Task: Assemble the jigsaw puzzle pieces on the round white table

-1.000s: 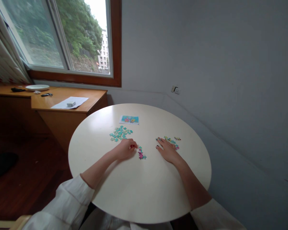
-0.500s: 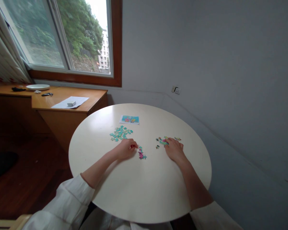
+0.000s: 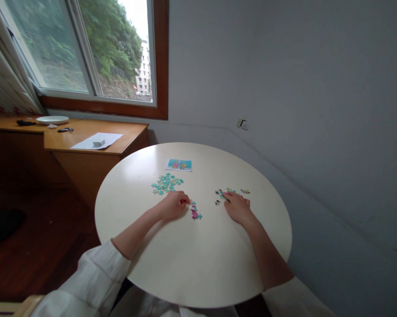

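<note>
My left hand (image 3: 175, 206) rests on the table with its fingers curled together. Whatever it may hold is too small to make out; a reddish spot shows between the fingertips. Just right of those fingertips lies a small joined cluster of pink and teal jigsaw pieces (image 3: 194, 212). My right hand (image 3: 239, 208) lies over a loose group of mixed-colour jigsaw pieces (image 3: 220, 193), fingers stretched out and touching them, hiding some. One dark-and-yellow piece (image 3: 217, 202) sits left of this hand, and a few others (image 3: 245, 191) lie beyond it to the right.
A heap of teal jigsaw pieces (image 3: 167, 183) lies beyond my left hand. Behind it is a picture card (image 3: 179, 165). The round white table (image 3: 191, 264) stands near a wooden desk (image 3: 135, 137) bearing paper, a small white box and a white plate (image 3: 53, 119).
My right hand has shifted slightly left and toward me over the loose pieces, uncovering some at its far side. My left hand has stayed in place.
</note>
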{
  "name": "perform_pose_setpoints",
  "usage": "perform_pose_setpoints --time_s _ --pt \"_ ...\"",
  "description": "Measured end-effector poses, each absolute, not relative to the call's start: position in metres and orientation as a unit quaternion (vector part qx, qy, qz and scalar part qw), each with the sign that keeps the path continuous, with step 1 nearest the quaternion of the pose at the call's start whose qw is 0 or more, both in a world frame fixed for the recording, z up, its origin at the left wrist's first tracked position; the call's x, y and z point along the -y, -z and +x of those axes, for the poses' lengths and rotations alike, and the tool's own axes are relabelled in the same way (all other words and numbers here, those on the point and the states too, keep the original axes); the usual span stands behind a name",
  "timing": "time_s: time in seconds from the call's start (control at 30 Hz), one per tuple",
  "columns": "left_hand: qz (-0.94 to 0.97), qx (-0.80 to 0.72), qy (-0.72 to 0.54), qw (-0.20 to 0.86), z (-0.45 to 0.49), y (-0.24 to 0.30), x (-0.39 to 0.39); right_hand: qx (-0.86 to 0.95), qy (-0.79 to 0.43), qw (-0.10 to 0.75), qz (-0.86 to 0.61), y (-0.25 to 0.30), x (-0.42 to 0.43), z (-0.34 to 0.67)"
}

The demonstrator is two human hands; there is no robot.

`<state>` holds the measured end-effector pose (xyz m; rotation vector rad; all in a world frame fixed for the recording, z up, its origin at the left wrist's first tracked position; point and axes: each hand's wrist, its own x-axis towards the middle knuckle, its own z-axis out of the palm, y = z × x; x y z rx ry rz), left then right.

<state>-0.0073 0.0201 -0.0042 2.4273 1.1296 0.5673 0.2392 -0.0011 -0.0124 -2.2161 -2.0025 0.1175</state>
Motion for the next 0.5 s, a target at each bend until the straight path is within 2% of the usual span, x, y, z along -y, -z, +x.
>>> perform_pose_setpoints --time_s 0.5 --pt "0.871 -0.406 -0.193 0.198 -0.0077 0.0030 -0.0198 0.673 -0.041 0.091 -0.733 0.0192 -0.0022 0.2412"
